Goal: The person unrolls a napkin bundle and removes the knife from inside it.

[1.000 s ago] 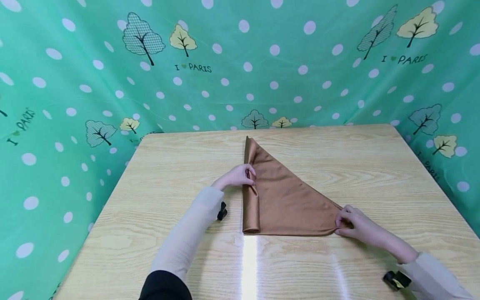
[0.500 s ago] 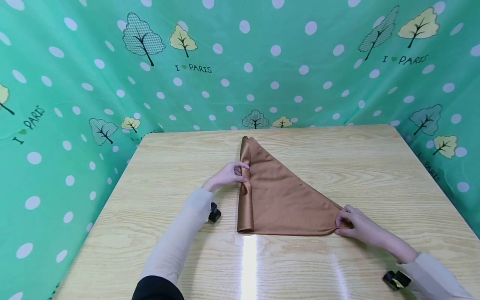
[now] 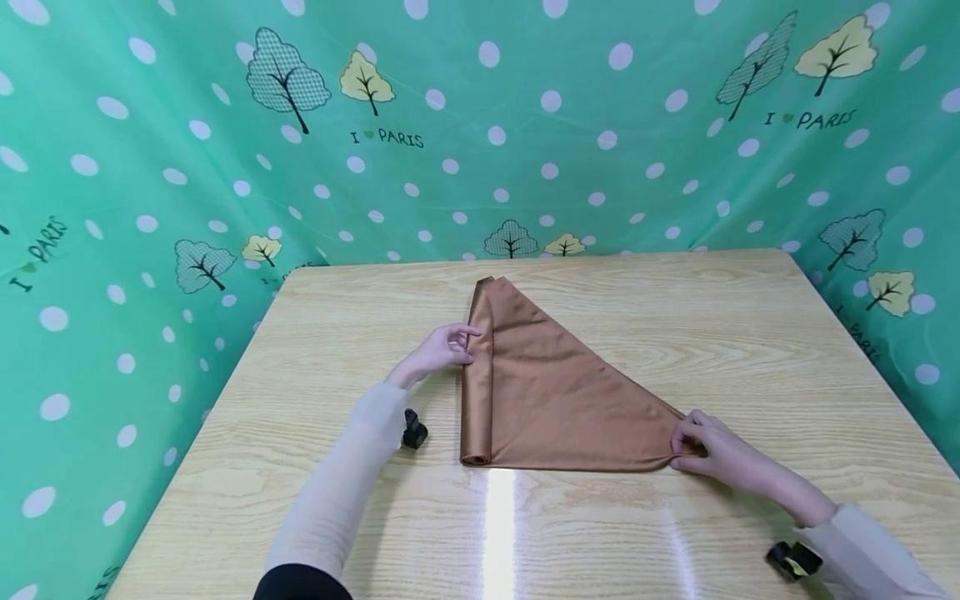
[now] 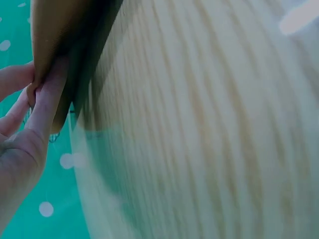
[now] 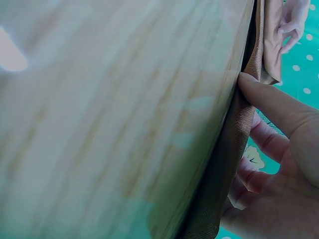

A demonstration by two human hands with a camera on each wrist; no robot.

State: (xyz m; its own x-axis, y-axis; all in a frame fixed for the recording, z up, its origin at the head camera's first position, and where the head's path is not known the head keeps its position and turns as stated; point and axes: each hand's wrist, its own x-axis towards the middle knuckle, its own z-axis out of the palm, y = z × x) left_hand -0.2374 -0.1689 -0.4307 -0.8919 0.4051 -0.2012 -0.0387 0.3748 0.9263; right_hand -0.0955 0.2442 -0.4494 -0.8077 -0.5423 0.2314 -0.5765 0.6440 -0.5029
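A satiny brown cloth lies on the table, its left side rolled into an upright strip and its right end tapering to a corner. My left hand pinches the left edge of the roll at mid-length. In the left wrist view, a fold of brown cloth sits between the thumb and fingers of that hand. My right hand pinches the right corner. From the right wrist, the thumb of my right hand shows on the near side of the cloth edge, with the other fingers beyond it.
The pale wood-grain table extends around the cloth, with a bright light reflection near its front. A green dotted curtain with tree prints hangs behind and at both sides. Black wrist devices sit near both cuffs.
My left hand has moved left, and the rolled strip has shifted left with it, unwrinkling around the fingers. More flat cloth shows to its right. My right hand has stayed at the corner.
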